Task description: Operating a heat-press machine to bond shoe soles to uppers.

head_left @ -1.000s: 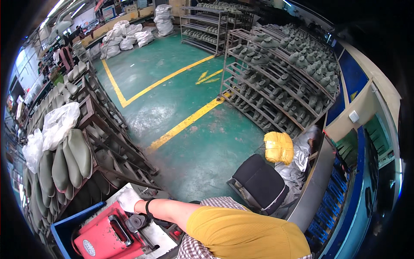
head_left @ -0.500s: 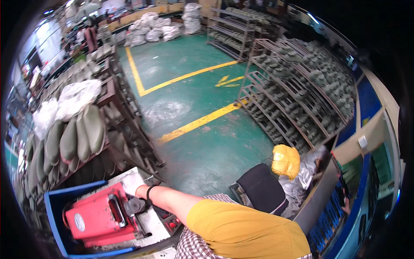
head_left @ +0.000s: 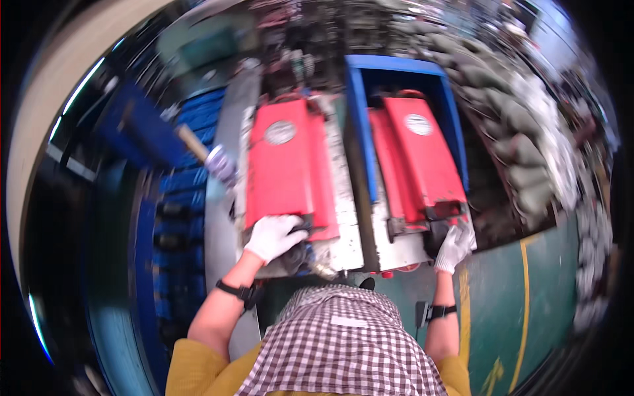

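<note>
My left hand (head_left: 272, 239), in a white glove, is at the near end of a red machine cover (head_left: 281, 171) on the left. Its fingers curl over a dark part, partly hidden beneath them. My right hand (head_left: 454, 247), also gloved, is at the near end of a second red machine cover (head_left: 426, 155). The fingers bend in beside a black knob (head_left: 434, 239); what they hold is blurred. A blue surround (head_left: 353, 125) frames this second machine. Both machines sit on pale, worn bases (head_left: 347, 218).
Long grey-green pieces (head_left: 528, 171) are racked at the right beside white plastic sheeting (head_left: 551, 132). A metal ledge (head_left: 224, 218) and blue slotted crates (head_left: 185, 198) lie left, with a purple-and-white roll (head_left: 220, 165) nearby. Yellow lines (head_left: 525, 297) cross the green floor (head_left: 495, 290).
My view has swung from the aisle and shelves to face the two red machines. Earlier one arm showed, its hand at the blue-framed machine; now both hands are visible, one at each machine.
</note>
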A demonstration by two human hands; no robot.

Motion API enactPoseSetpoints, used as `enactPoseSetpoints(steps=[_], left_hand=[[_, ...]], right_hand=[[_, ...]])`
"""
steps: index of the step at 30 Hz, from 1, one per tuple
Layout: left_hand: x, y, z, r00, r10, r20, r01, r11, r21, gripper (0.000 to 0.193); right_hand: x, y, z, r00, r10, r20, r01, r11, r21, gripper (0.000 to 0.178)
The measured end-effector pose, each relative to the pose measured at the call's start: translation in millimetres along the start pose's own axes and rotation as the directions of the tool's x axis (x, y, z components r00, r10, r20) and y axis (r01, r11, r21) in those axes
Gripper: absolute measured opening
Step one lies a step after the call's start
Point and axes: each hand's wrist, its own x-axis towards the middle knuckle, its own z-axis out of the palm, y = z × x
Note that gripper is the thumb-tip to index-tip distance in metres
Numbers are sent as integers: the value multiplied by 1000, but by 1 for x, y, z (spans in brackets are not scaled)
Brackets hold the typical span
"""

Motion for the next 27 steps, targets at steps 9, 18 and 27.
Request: enactPoseSetpoints(steps=[9, 18, 27], left_hand=[[0, -7, 0, 952, -230, 199, 210, 970, 119, 57], [-7, -6, 8, 963, -228, 141, 212, 969, 124, 57], [-6, -9, 10, 974, -190, 125, 173, 975, 137, 56]], right_hand=[[-134, -174, 90, -26, -449, 893, -15, 894, 449, 42], [-175, -201, 90, -381, 100, 919, -373, 893, -252, 52], [-214, -195, 72, -484, 152, 862, -693, 535, -484, 32]])
